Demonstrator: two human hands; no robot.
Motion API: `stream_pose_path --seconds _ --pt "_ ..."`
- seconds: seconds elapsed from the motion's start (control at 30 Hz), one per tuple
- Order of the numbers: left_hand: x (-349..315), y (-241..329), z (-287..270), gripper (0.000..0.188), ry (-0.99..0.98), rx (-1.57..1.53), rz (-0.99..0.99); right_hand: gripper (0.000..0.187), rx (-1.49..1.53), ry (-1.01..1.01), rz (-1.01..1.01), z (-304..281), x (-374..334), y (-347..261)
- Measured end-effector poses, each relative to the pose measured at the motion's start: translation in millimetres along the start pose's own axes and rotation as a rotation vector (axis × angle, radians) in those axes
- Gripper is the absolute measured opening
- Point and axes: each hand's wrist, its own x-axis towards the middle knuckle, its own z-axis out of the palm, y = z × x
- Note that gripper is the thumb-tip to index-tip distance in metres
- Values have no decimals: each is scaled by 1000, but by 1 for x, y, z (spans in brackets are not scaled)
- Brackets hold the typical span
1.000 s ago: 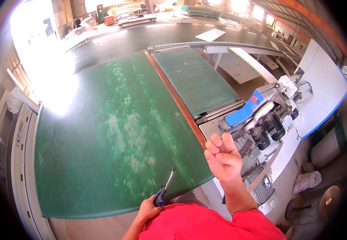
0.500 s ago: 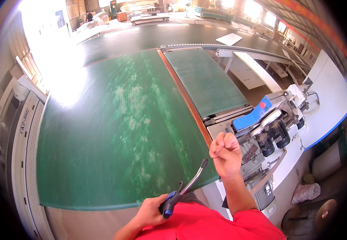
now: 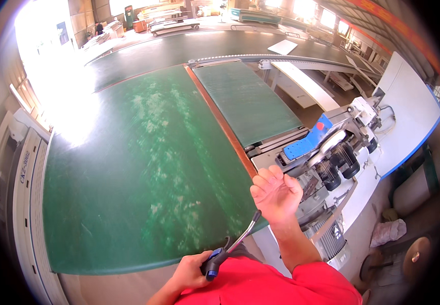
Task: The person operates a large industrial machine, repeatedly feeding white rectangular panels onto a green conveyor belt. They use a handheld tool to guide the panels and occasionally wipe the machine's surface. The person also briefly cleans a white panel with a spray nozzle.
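Note:
Low in front of me, my left hand [image 3: 189,271] is closed round the handle of an air blow gun [image 3: 217,261]. The gun is black and blue, with a thin metal nozzle slanting up to the right, and its dark tip is near my right wrist. My right hand [image 3: 274,197] is raised with the palm up. Its fingers are loosely curled, the thumb stands apart, and I see nothing in it. Behind that hand lie the right edge of a wide green conveyor belt [image 3: 103,203] and a machine head with black motors [image 3: 344,161].
Whitish dust streaks mark the belt. A reddish-brown strip [image 3: 219,117] divides it from a narrower green belt [image 3: 245,101]. White panels [image 3: 303,84] lie beyond, at the right. A long grey machine housing [image 3: 27,203] borders the left side. A pale sack [image 3: 388,232] sits on the floor at right.
My right hand has moved slightly left and turned its palm up, and its fingers have loosened from a tighter curl. The left hand keeps its hold on the air blow gun. The view has shifted slightly.

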Motion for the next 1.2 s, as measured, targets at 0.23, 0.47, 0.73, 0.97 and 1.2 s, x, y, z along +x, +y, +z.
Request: stream_pose_path --seconds 0.23,0.47,0.73,0.97,1.2 --pt "-2 3 5 45 44 86 57 17 -22 -68 -42 2 2 -8" --pt "1 5 7 48 60 43 62 17 0 -101 22 0 -2 -4" --pt "12 8 15 47 79 11 36 16 -8 -75 58 -8 8 -12" --pt "52 8 27 45 94 -9 -14 13 -343 55 -11 -32 25 -27" --pt "126 24 33 51 168 50 -144 10 -937 68 -129 -98 65 -62"
